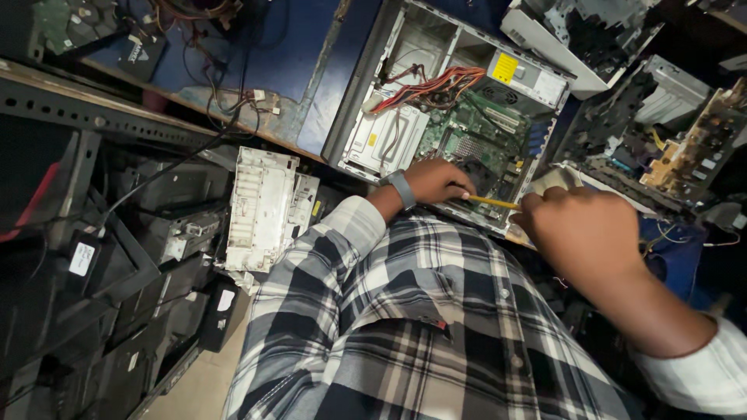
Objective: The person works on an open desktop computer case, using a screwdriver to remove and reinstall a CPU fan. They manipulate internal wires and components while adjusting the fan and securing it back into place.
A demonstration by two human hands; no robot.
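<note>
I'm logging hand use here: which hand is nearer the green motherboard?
Left hand: it rests at the green motherboard's edge. The right hand is just beside the case, gripping the yellow-handled tool.

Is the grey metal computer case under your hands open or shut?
Open: the grey metal computer case has no side panel, exposing the green circuit board and red-orange wires.

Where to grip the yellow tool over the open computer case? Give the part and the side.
Grip the yellow tool at its right end, coming from the right, where the right hand already has it. It is a thin shaft lying nearly level, and its left end sits under the left hand against the motherboard, so only the right end is free.
</note>
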